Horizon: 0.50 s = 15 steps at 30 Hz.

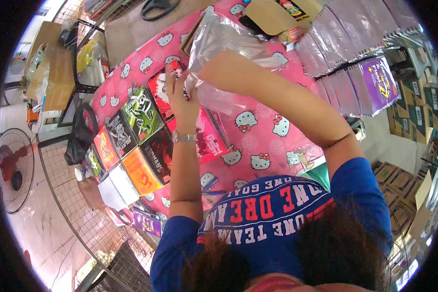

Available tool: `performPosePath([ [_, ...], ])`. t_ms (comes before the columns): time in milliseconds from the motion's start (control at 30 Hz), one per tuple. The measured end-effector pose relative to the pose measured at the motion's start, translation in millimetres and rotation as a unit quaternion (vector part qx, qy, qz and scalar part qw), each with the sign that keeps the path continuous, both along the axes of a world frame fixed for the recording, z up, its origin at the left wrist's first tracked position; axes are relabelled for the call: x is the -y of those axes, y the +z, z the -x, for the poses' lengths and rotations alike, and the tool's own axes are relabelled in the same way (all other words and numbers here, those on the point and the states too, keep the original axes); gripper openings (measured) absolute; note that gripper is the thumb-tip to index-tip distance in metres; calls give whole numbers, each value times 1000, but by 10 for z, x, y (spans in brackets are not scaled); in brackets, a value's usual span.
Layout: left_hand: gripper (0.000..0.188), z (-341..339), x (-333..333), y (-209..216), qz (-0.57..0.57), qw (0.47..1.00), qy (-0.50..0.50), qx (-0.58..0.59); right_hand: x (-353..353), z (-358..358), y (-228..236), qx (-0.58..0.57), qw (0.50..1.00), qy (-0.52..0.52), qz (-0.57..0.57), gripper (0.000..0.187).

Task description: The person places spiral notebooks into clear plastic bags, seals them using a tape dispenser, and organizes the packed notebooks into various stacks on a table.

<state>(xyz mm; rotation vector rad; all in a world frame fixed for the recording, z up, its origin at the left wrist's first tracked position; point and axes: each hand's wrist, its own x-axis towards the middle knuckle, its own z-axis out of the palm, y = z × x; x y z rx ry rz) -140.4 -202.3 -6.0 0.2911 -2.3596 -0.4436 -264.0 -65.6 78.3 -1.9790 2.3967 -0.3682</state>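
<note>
The left hand (184, 100), fingers loosely spread, and right hand (214, 72) meet at clear plastic film (221, 39), their grip indiscernible, near a white-lettered pink spiral notebook (212, 141).

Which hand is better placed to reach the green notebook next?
Probably the left hand: it is nearer the green notebook. The right hand is farther off, at the clear plastic, its fingers hidden from view.

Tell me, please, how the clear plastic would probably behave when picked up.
The plastic is probably floppy, as it shows loose creases. The pink cloth shows through part of it, so it is likely thin and light for its size. Its shiny surface may be slippery.
</note>
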Motion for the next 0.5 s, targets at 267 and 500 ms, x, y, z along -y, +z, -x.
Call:
performPosePath([
  [267, 27, -342, -744, 662, -481, 874, -67, -14, -333, -352, 1035, -267, 950, 12, 161, 13],
  [500, 32, -492, -644, -311, -873, 484, -54, 29, -1403, -468, 254, -91, 941, -136, 294, 39],
])
